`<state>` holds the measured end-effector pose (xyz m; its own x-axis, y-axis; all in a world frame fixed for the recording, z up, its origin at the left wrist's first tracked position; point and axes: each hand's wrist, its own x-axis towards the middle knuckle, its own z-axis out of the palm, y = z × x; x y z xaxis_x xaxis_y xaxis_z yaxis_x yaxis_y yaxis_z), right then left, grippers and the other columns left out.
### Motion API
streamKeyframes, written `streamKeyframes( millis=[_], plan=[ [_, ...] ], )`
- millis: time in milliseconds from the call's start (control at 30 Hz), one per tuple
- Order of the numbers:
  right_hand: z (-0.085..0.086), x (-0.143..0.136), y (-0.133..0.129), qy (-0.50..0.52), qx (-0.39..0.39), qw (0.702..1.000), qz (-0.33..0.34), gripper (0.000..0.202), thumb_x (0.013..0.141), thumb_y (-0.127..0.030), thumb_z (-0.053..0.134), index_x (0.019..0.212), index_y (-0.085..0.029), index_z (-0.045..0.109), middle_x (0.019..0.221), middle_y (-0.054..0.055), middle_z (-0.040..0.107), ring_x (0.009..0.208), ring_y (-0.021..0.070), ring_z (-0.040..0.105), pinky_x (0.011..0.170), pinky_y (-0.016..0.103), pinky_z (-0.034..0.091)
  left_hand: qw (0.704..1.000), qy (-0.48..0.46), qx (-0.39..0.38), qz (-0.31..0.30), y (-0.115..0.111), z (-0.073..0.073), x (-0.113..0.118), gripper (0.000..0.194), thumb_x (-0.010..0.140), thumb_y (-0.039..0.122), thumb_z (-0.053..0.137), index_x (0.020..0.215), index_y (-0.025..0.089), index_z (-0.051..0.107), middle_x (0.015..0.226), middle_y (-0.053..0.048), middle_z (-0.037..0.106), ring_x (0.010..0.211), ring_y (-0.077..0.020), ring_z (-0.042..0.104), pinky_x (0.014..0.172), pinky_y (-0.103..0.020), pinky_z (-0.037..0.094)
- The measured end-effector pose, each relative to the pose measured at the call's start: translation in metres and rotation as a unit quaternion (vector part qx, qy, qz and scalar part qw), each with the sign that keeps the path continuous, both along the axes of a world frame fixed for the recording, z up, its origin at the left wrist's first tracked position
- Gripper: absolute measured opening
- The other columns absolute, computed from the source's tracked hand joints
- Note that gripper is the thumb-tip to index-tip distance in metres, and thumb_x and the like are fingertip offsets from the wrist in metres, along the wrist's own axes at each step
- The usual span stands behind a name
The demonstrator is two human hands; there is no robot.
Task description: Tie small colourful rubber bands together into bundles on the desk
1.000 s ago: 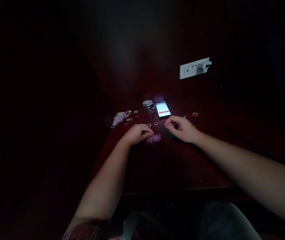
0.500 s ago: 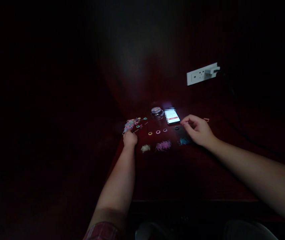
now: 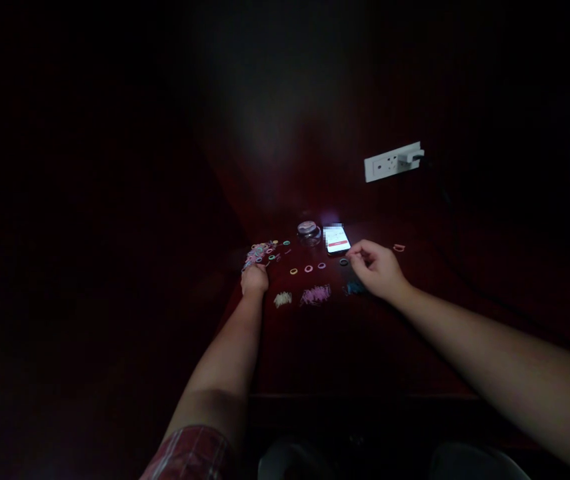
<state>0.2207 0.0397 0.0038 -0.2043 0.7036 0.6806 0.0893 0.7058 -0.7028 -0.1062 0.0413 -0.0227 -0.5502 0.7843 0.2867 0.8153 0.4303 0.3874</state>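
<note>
My left hand (image 3: pixel 255 279) is at the near edge of a mixed pile of small coloured elastic bands (image 3: pixel 261 253); its fingertips are hidden. My right hand (image 3: pixel 377 268) is closed in a pinch by the lower right corner of a lit phone (image 3: pixel 337 239). Whatever the pinch holds is too small to make out. In a row between the hands lie a yellow band (image 3: pixel 293 271), a pink band (image 3: pixel 309 269), a purple band (image 3: pixel 321 265) and a dark band (image 3: pixel 343 262). Nearer me are pale yellow bands (image 3: pixel 283 299), pinkish-purple bands (image 3: pixel 316 295) and blue bands (image 3: pixel 354 287), the blue partly behind my right hand.
A clear lidded jar (image 3: pixel 309 233) stands left of the phone. An orange-pink band (image 3: pixel 399 247) lies beyond my right hand. On the wall is a socket strip (image 3: pixel 389 163) with a plug and dark cable. The dark red table (image 3: pixel 345 353) is dimly lit.
The whole view has shifted slightly, so the table things appear further left. My right hand has come a little closer to the phone's corner. My left hand stays by the mixed pile.
</note>
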Motion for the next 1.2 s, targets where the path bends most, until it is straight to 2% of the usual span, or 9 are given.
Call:
streamKeyframes(
  millis=[167,300,400,467,533,667,867,1067,1200],
  plan=[
    [-0.002,-0.005,-0.001,-0.033,-0.024,0.998,0.036,0.007,0.079,-0.024,0.057,0.075,-0.017,0.058,0.058,-0.003,0.048,0.050,0.0102,0.041,0.048,0.024,0.032,0.993,-0.006,0.076,-0.085,-0.016,0.012,0.020,0.028,0.097,0.030,0.037,0.099,0.015,0.061,0.103,-0.014,0.069,0.096,-0.0233,0.066,0.088,-0.034,0.049],
    [-0.007,-0.011,-0.002,-0.053,-0.043,0.993,0.097,0.022,0.078,-0.026,0.061,0.098,-0.016,0.061,0.065,-0.003,0.050,0.049,0.0080,0.041,0.048,0.022,0.034,0.968,0.005,0.137,-0.212,-0.034,0.033,0.072,0.020,0.096,0.033,0.041,0.097,0.021,0.057,0.096,-0.005,0.068,0.090,-0.0179,0.064,0.086,-0.030,0.048],
    [-0.008,-0.013,-0.002,-0.069,-0.046,0.987,0.135,0.038,0.077,-0.026,0.064,0.113,-0.017,0.058,0.073,-0.003,0.054,0.049,0.0064,0.041,0.048,0.020,0.035,0.913,0.042,0.180,-0.365,-0.043,0.043,0.116,0.016,0.096,0.030,0.042,0.094,0.020,0.054,0.090,-0.004,0.065,0.084,-0.0181,0.062,0.080,-0.030,0.047],
    [-0.007,-0.012,-0.001,-0.066,-0.035,0.991,0.115,0.026,0.079,-0.025,0.062,0.103,-0.017,0.063,0.069,-0.003,0.053,0.049,0.0067,0.040,0.049,0.020,0.035,0.897,0.057,0.166,-0.406,-0.047,0.042,0.137,0.011,0.094,0.028,0.045,0.092,0.020,0.053,0.088,-0.004,0.064,0.083,-0.0185,0.061,0.077,-0.030,0.047],
    [-0.005,-0.010,0.001,-0.067,-0.022,0.994,0.080,0.013,0.081,-0.024,0.058,0.087,-0.016,0.066,0.062,-0.003,0.051,0.050,0.0077,0.040,0.050,0.021,0.034,0.895,0.066,0.151,-0.414,-0.048,0.039,0.148,0.009,0.093,0.026,0.046,0.091,0.021,0.053,0.087,-0.004,0.064,0.083,-0.0193,0.061,0.075,-0.031,0.046],
    [-0.002,-0.005,0.001,-0.078,-0.015,0.994,0.069,0.011,0.082,-0.023,0.057,0.080,-0.015,0.065,0.061,-0.002,0.052,0.052,0.0091,0.040,0.050,0.022,0.033,0.893,0.063,0.137,-0.425,-0.046,0.033,0.150,0.008,0.093,0.025,0.046,0.092,0.021,0.052,0.087,-0.004,0.065,0.082,-0.0194,0.061,0.074,-0.031,0.046],
    [-0.002,-0.004,-0.002,-0.091,-0.013,0.992,0.084,0.012,0.085,-0.025,0.057,0.080,-0.017,0.064,0.064,-0.001,0.053,0.057,0.0115,0.045,0.054,0.024,0.037,0.885,0.071,0.136,-0.439,-0.044,0.036,0.139,0.004,0.090,0.023,0.049,0.089,0.022,0.052,0.083,-0.002,0.064,0.078,-0.0189,0.060,0.070,-0.031,0.046],
    [0.002,0.005,0.003,-0.002,-0.038,0.999,0.027,0.018,0.086,-0.035,0.058,0.079,-0.019,0.060,0.065,0.000,0.054,0.056,0.0125,0.048,0.051,0.024,0.039,0.881,0.062,0.168,-0.437,-0.043,0.040,0.131,0.006,0.085,0.016,0.048,0.085,0.021,0.051,0.077,-0.001,0.061,0.072,-0.0170,0.058,0.066,-0.029,0.045],
    [0.001,0.005,0.002,-0.033,-0.043,0.996,0.074,0.018,0.082,-0.032,0.063,0.093,-0.018,0.063,0.067,-0.001,0.053,0.055,0.0110,0.046,0.051,0.024,0.038,0.879,0.060,0.180,-0.438,-0.044,0.041,0.131,0.005,0.085,0.016,0.050,0.086,0.020,0.053,0.076,-0.001,0.061,0.071,-0.0158,0.058,0.066,-0.028,0.045]
  ],
)
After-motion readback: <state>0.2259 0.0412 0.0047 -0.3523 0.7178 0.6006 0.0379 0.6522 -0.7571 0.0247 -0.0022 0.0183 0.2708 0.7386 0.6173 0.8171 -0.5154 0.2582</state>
